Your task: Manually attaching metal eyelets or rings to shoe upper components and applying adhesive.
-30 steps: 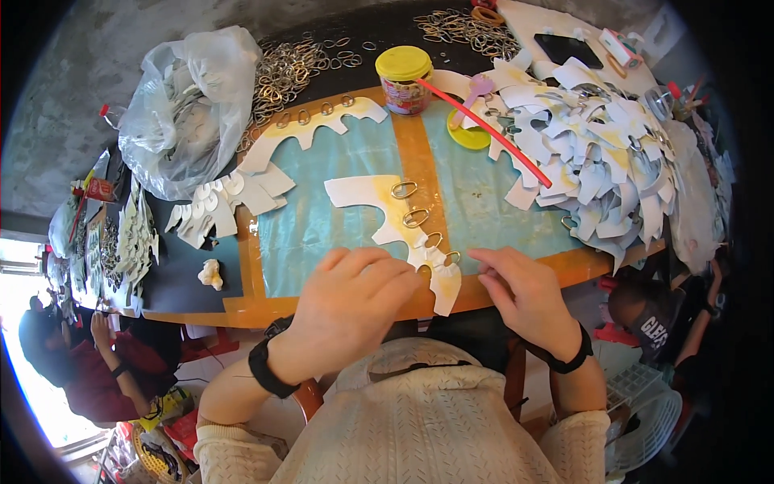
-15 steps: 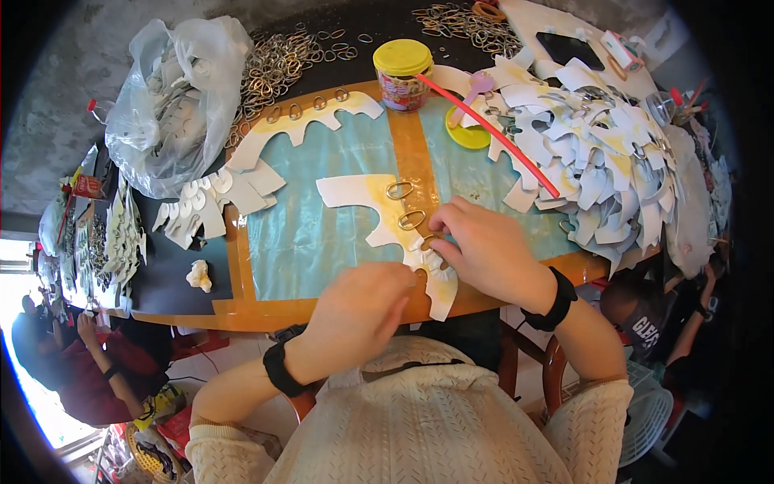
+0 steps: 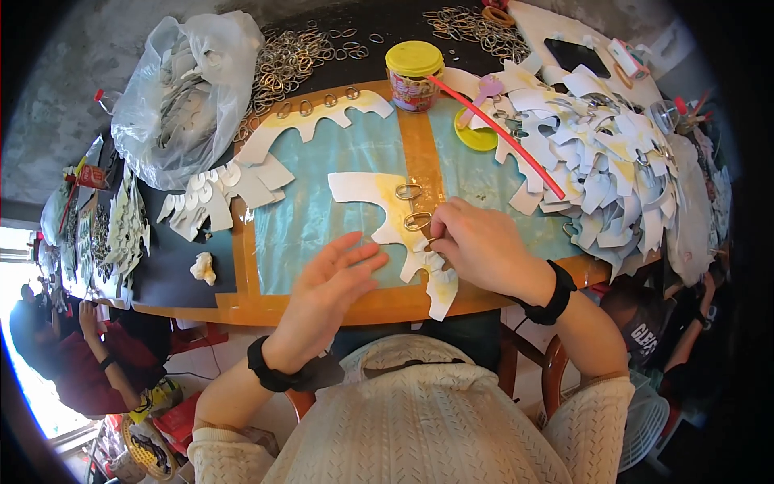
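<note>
A white scalloped strip (image 3: 363, 187) with yellowish glue-like smears lies on the blue sheet before me, curving down to the table's front edge. Two oval metal rings (image 3: 409, 191) sit along its right side. My right hand (image 3: 488, 250) bends over the strip's lower half, thumb and forefinger pinched on another metal ring (image 3: 430, 243), mostly hidden by the fingertips. White tabs look folded over just below them. My left hand (image 3: 334, 278) is raised left of the strip, holding nothing, its fingers stretched apart.
Farther back lies a second strip (image 3: 322, 118) with several rings. A yellow-lidded tub (image 3: 414, 77), red stick (image 3: 500, 137) and pink spoon (image 3: 487, 89) stand or lie beyond. White pieces (image 3: 597, 161) heap at right; loose rings (image 3: 282, 64) and a plastic bag (image 3: 181, 105) are at left. Other people sit at both sides.
My left hand has drawn away from the strip's lower end, moving left, and its fingers have spread. The right hand keeps its pinch in nearly the same place.
</note>
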Tool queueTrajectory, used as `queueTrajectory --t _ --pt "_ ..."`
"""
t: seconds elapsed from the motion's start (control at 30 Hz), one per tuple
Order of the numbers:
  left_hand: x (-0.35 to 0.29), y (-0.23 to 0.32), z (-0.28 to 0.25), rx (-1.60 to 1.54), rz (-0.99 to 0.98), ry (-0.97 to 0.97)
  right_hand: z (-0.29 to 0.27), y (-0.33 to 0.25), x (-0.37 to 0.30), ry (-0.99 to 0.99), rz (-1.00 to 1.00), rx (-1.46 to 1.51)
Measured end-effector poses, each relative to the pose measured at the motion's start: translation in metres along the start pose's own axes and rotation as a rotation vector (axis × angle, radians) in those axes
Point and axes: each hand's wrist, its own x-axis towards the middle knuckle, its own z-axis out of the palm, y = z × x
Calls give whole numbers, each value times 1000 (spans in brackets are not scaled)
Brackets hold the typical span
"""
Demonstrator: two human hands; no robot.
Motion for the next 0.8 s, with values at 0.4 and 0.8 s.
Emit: queueTrajectory --t 0.4,0.8 --pt "4 -9 30 91 -97 -11 -25 -9 3 -221 334 925" --pt "11 -42 50 -147 168 140 -23 -21 -16 -69 284 954"
